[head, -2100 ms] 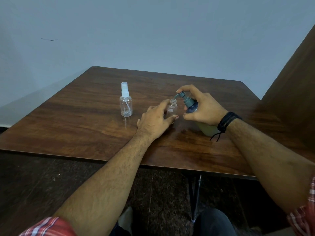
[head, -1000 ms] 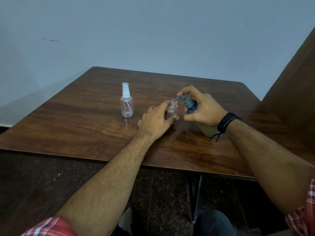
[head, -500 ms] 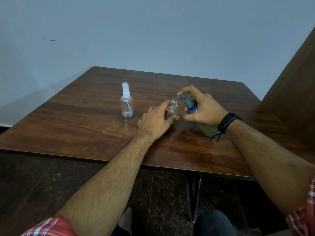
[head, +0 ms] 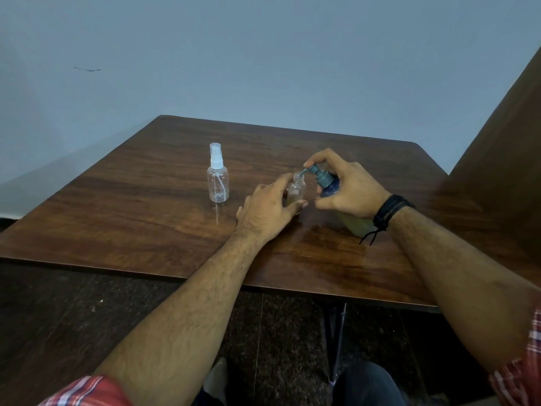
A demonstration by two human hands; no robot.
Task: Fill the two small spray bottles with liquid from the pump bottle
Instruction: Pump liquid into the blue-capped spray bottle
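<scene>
Left hand (head: 268, 210) grips the uncapped spray bottle (head: 296, 191) — right hand (head: 352, 190) grips the tilted pump bottle (head: 329, 183), nozzle at its mouth. Capped spray bottle (head: 218, 178) stands left of both hands.

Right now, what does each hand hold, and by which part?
Left hand grips the open small bottle by its lower body. Right hand holds the pump bottle by its shoulder, forefinger on the pump head.

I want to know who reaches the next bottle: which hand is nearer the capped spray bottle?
Left. The left hand grips the open bottle just right of the capped spray bottle; the right hand, on the pump bottle, lies farther right.
</scene>
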